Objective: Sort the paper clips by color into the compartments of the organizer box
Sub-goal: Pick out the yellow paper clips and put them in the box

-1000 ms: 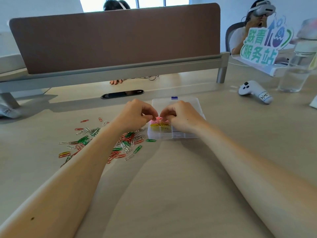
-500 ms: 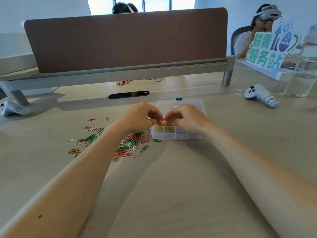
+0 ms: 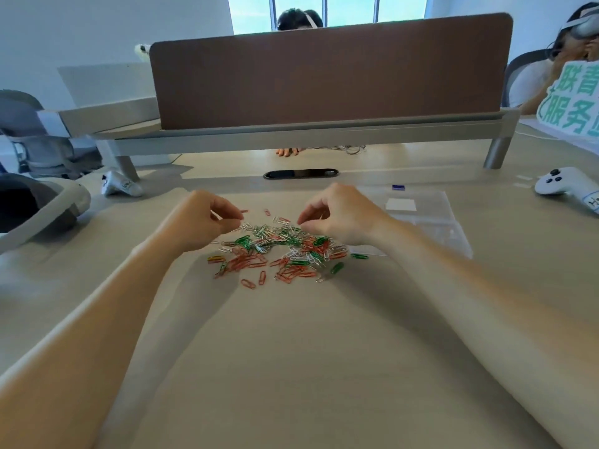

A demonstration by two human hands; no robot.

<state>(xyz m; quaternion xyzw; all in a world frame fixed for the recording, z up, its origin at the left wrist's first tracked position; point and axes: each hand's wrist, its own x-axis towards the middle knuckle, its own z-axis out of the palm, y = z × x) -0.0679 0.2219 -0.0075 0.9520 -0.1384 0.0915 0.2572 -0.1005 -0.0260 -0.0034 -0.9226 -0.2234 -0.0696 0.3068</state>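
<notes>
A heap of red, green and silver paper clips (image 3: pixel 278 247) lies on the beige table, with a few yellow ones at its left edge. My left hand (image 3: pixel 201 222) hovers over the heap's far left side, fingers loosely curled, fingertips right at the silver clips. My right hand (image 3: pixel 340 218) hovers over the far right side, thumb and forefinger slightly apart with nothing between them. The clear plastic organizer box (image 3: pixel 431 225) sits just right of the heap, partly behind my right hand; its contents are hidden.
A brown desk divider (image 3: pixel 324 69) on a grey rail closes off the back, with a cable slot (image 3: pixel 300 173) before it. White controllers lie at the right (image 3: pixel 557 184) and left (image 3: pixel 120 186). A grey headset (image 3: pixel 42 205) rests far left. Other people sit beyond.
Both hands left the organizer box and moved left to the clip heap. My view turned left, so the heap is now central and the box at the right.
</notes>
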